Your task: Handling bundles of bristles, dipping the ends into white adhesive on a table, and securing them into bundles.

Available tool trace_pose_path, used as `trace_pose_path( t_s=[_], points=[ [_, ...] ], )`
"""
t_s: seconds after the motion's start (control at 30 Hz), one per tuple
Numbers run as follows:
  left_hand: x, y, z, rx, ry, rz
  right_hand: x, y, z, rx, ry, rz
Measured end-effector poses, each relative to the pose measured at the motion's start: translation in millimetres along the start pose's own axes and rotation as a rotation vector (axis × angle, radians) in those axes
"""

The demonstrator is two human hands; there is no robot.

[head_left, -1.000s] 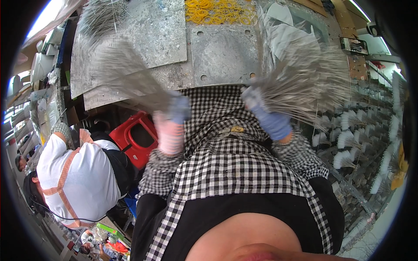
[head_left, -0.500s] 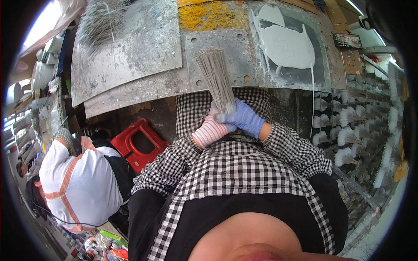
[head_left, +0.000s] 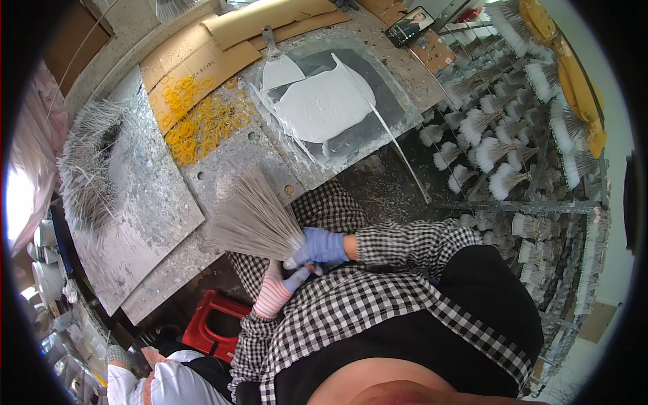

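Between my hands is a bundle of thin grey stems [head_left: 246,212], narrow at the bound end near my body and fanned out toward the table. My right hand [head_left: 322,248], in a blue glove, is closed round the narrow end. Just below it, my left hand [head_left: 273,293], in a striped pink glove with greyish-blue fingertips, grips the bottom end of the bundle. Some fingertips are hidden behind the stems and the other hand. The fanned tips reach over the near edge of the stained grey worktable [head_left: 155,283].
Loose grey stems [head_left: 91,165] lie at the table's left. Yellow rubber bands [head_left: 192,125], white paste [head_left: 324,104] on a dark plate, a scraper [head_left: 270,44] and a phone [head_left: 410,27] lie beyond. White-tipped bundles [head_left: 496,152] fill the right-hand rack. A red stool [head_left: 214,324] and a co-worker [head_left: 172,378] are lower left.
My view and body have turned right. The bundle now leans left and its stems have spread into a wide fan. My left hand has shifted under the bundle's end.
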State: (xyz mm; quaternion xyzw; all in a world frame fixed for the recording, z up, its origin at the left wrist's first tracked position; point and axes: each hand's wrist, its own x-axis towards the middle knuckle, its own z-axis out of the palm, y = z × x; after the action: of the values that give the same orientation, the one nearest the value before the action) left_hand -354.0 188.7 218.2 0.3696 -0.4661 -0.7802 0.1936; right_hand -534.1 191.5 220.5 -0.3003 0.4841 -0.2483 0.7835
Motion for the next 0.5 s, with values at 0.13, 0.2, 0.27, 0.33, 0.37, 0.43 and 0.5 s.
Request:
trace_pose_path(
  t_s=[0.13,0.2,0.27,0.33,0.37,0.43,0.5],
  points=[
    [-20,-14,-24,-0.123,-0.220,0.054,1,17,-11,-0.284,-0.036,-0.409],
    [-20,-23,-28,0.136,-0.059,0.144,3,21,-11,-0.449,0.056,-0.894],
    [-12,-26,-33,0.330,0.043,0.020,6,24,-10,-0.297,0.068,-0.823],
    [-1,-27,-31,-0.208,-0.102,-0.109,7,26,-11,0.153,0.022,0.159],
    [5,-21,-34,-0.239,0.044,-0.061,6,26,-12,0.013,0.020,0.152],
    [13,-1,-38,-0.189,0.141,0.057,7,25,-14,-0.165,-0.169,0.038],
    [15,29,-39,-0.449,0.038,0.372,9,18,-16,-0.412,-0.209,-0.061]
  ],
)
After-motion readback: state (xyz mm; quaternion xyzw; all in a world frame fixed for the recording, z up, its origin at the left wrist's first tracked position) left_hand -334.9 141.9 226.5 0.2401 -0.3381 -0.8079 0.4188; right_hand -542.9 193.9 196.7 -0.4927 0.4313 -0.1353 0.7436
